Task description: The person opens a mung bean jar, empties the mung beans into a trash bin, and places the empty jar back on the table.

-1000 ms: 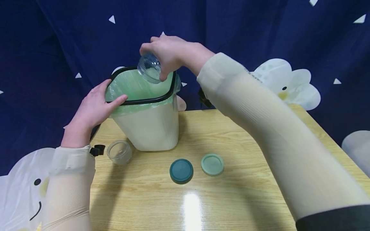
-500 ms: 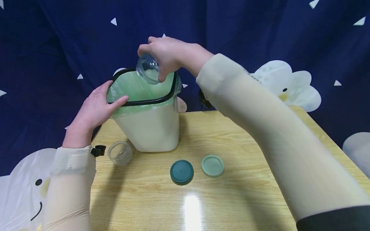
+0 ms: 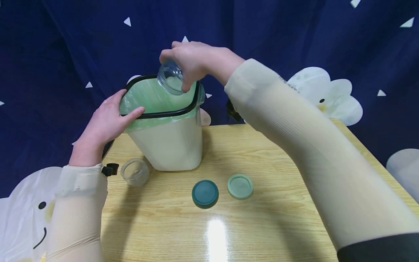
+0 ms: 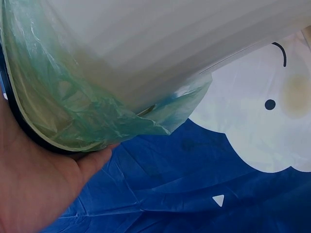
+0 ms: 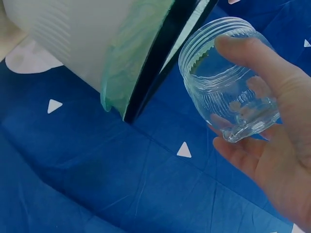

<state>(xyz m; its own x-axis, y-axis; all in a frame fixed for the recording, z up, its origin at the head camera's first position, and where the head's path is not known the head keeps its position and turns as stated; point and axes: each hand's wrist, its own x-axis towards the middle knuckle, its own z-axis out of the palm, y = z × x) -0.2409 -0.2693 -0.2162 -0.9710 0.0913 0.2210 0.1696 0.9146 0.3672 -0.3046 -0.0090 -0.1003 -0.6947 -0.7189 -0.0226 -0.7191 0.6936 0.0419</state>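
Observation:
My right hand (image 3: 191, 63) grips a clear glass jar (image 5: 228, 82) with a ribbed screw-thread mouth. Tilted, the jar has its mouth pointing down over the opening of a white trash bin (image 3: 170, 145). No contents can be made out in it. My left hand (image 3: 106, 118) holds the bin's black rim (image 3: 167, 115) at the near left corner, thumb lying across the front edge. A pale green bag (image 4: 87, 116) lines the bin and hangs over its outside. In the left wrist view the palm is against the rim; some fingers are hidden.
A second clear jar (image 3: 135, 173) stands lidless on the wooden table (image 3: 163, 225), left of the bin's base. Nearer lie a dark teal lid (image 3: 205, 193) and a light green lid (image 3: 240, 186). A dark blue curtain (image 3: 278, 29) hangs behind.
Both hands and the jar stay nearly where they were. Only a slight shift of the whole head view shows.

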